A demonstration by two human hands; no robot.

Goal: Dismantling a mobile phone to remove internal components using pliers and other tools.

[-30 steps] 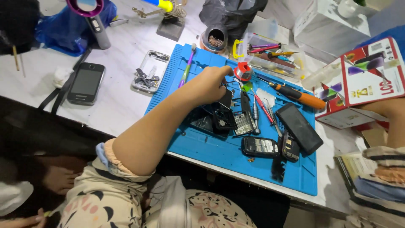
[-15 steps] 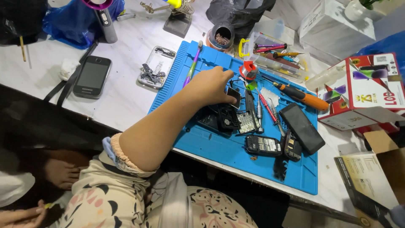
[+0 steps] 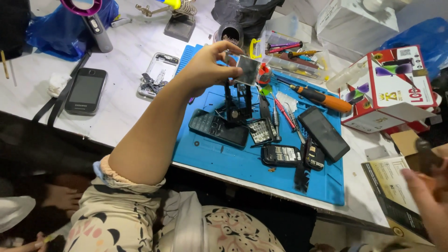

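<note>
White marble-look bench (image 3: pixel 126 107) w/ a blue silicone repair mat (image 3: pixel 242 161) filling its centre; the mat's near edge runs just inside the bench's front edge, dark floor below. Left hand (image 3: pixel 205 70) is raised over the mat's 12 o'clock end, thumb and fingers pinched narrow on a small square phone screen part (image 3: pixel 246 68), held clear of the mat, just above a black phone frame (image 3: pixel 239 100) standing on the mat. Right hand (image 3: pixel 427 196) is blurred at 4 o'clock, off the bench edge over a dark booklet (image 3: pixel 389 186); can't tell its finger state. Mat centre is crowded: keypad phone (image 3: pixel 218 128), phone body (image 3: pixel 281 155), black smartphone (image 3: pixel 323 133), orange-handled screwdriver (image 3: pixel 322 97). Open bench lies at 9 o'clock, between the mat and a grey touchscreen phone (image 3: pixel 86 90); a clear parts tray (image 3: pixel 157 74) sits at 10 o'clock. A red-and-white box (image 3: pixel 396 86) blocks 2 o'clock.
</note>
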